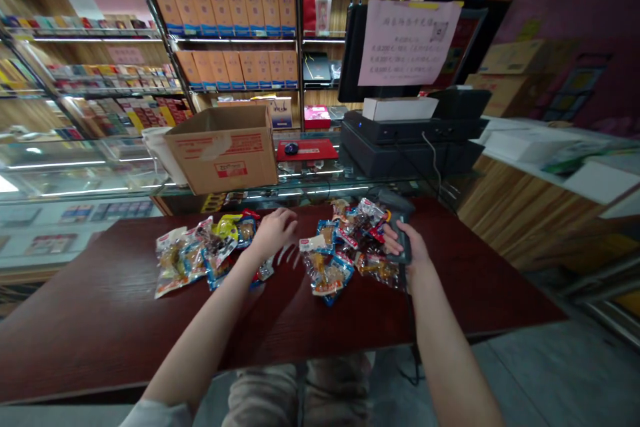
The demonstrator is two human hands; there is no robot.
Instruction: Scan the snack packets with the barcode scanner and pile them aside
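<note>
My right hand (411, 247) is wrapped round the handle of a dark barcode scanner (397, 203), its cord hanging down past the table's front edge. The scanner is over the right side of a pile of snack packets (327, 273) in clear, blue and red wrapping. Between that pile and a second group of snack packets (185, 253) on the left, my left hand (275, 230) hovers over the table with loosely bent fingers and nothing visible in them. Its forearm partly covers the left group, which includes a yellow packet (229, 227).
Behind the dark red table (125, 320) runs a glass counter (90, 170). It bears an open cardboard box (225, 153), a mouse (291, 148) on a red mat, and a black cash drawer (395, 153) below a monitor with a paper sign (410, 43). Stocked shelves line the wall.
</note>
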